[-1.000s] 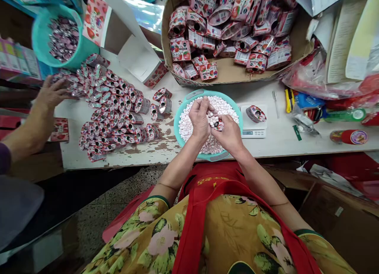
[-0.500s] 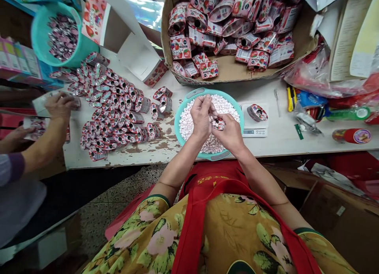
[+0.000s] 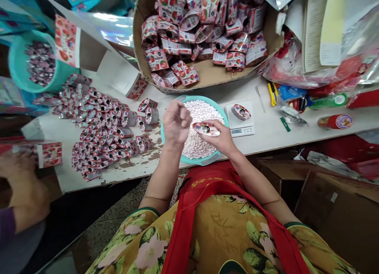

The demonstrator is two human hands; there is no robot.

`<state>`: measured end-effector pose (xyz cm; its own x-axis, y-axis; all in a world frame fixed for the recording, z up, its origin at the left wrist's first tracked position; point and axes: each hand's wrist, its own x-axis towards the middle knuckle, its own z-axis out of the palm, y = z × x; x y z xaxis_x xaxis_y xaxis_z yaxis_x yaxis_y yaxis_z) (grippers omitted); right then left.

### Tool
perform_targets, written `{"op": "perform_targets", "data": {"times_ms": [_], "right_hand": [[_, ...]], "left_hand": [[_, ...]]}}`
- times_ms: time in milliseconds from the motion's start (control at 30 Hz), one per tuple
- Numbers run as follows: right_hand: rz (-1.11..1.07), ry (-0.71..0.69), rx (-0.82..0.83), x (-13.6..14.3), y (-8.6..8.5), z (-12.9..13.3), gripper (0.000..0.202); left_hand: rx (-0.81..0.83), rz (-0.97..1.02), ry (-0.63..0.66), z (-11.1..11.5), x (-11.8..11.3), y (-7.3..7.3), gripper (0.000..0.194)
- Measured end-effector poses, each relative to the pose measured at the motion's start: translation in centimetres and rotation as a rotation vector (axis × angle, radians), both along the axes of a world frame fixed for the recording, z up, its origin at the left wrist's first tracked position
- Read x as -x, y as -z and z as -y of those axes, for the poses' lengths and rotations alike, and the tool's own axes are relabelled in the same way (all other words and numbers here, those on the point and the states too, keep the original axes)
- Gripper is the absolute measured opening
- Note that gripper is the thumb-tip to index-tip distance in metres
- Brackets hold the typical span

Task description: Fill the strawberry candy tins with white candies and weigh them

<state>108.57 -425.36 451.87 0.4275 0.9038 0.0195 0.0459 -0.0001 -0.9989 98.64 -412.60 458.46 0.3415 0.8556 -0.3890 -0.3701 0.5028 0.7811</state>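
My right hand [image 3: 220, 136] grips a small strawberry-print candy box [image 3: 206, 129] with a round hole in its oval end facing up. It is held above the teal basin [image 3: 204, 160], which is full of small pale pink candies [image 3: 197, 147]. Over the basin's left side is my left hand [image 3: 177, 122], raised with its fingers curled in; whether anything is inside is hidden. The two hands are apart. Right of the basin, another candy box [image 3: 241, 111] stands on a white digital scale [image 3: 242, 128].
Rows of open candy boxes [image 3: 103, 128] cover the table's left side. A carton [image 3: 204, 82] of similar boxes stands behind the basin. A teal bucket [image 3: 17, 64] holds shiny wrapped pieces. A yellow cutter [image 3: 272, 93] and a jar [image 3: 334, 121] lie right. A co-worker's hand [image 3: 17, 163] works at far left.
My left hand has drawn away leftward from the candy box, which my right hand still holds and now shows more fully. The whole view has shifted. The co-worker's hand has moved nearer the table's front edge.
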Motion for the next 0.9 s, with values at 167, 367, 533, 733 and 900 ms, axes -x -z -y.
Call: {"op": "perform_targets", "data": {"times_ms": [167,367,533,733,900], "right_hand": [[-0.128,0.360,0.052,-6.6,0.8,7.2,0.049],[-0.058,0.912,0.148,-13.0,2.4,13.8,0.058],[-0.065,0.992,0.183,-13.5,3.7,14.5,0.056],[-0.123,0.957,0.160,-13.2,5.0,13.1,0.052],[-0.142,0.930,0.147,-13.5,5.5,12.8,0.058]], "left_hand": [[0.241,-0.163,0.134,-1.5,-1.6,3.6,0.010],[-0.625,-0.897,0.488,-0.6,-1.2,8.5,0.014],[-0.776,-1.220,0.794,-0.8,1.1,9.8,0.016],[-0.239,-0.751,0.553,-2.0,3.1,9.0,0.020],[0.152,-0.397,0.452,-3.0,3.5,8.4,0.028]]}}
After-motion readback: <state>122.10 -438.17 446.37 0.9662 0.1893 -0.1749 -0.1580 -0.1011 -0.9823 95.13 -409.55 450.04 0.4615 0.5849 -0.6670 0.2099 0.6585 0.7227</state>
